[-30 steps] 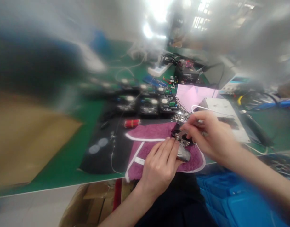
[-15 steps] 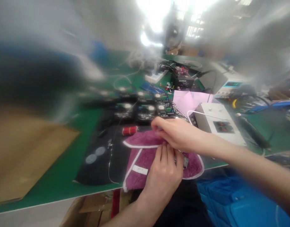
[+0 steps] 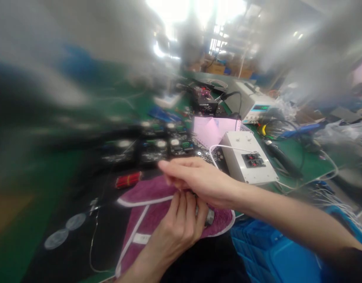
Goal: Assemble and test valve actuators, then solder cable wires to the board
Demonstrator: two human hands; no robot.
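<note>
A purple cloth (image 3: pixel 155 214) with white edging and a white label lies at the front edge of the bench. My left hand (image 3: pixel 182 220) is over it, fingers curled round a small grey metallic piece (image 3: pixel 210 217) that shows only in part, past the fingers. Just above, my right hand (image 3: pixel 195 177) is closed with thumb and fingers together, close against the left fingertips. Whatever sits between its fingers is hidden. Left of the cloth is a red spool-like bundle (image 3: pixel 128 180).
Several black circuit boards (image 3: pixel 153 151) stand behind the cloth on a dark mat (image 3: pixel 71 200). A pink sheet (image 3: pixel 214 129) and a white box with terminals (image 3: pixel 247 157) are right of them. Farther back are a black unit (image 3: pixel 204 107) and a bench instrument (image 3: pixel 253 102). Blue crates (image 3: pixel 275 247) stand below.
The view has swung to the right, so the bench items appear farther left. Both hands stay together over the cloth, still closed.
</note>
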